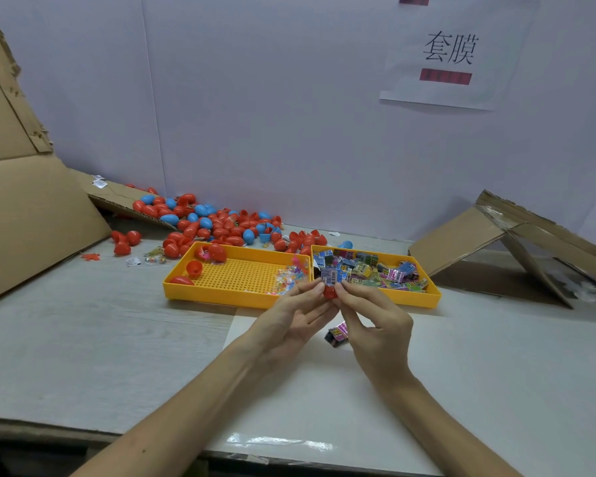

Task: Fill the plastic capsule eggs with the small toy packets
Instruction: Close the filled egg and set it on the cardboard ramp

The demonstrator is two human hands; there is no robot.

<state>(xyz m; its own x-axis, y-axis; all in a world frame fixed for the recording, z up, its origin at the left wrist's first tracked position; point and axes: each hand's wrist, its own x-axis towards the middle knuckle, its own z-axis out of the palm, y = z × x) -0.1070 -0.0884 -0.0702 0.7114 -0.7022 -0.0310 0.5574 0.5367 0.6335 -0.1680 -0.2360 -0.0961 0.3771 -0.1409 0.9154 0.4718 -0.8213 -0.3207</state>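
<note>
My left hand (295, 313) and my right hand (372, 321) meet over the table's middle, fingertips pinching a red capsule egg (330, 292) between them. A blue-and-white toy packet (334, 276) sits at the top of the egg, between my fingertips. Another pink-and-black packet (338, 333) lies on the white sheet below my right hand. Behind my hands stand two yellow trays: the left tray (221, 297) holds a few red egg halves (194, 268) and clear packets, the right tray (424, 301) holds several coloured toy packets (369, 268).
A heap of red and blue capsule eggs (207, 223) lies against the back wall, behind the trays. Cardboard flaps stand at far left (31, 208) and far right (516, 242). A white sheet (324, 390) covers the table in front of me.
</note>
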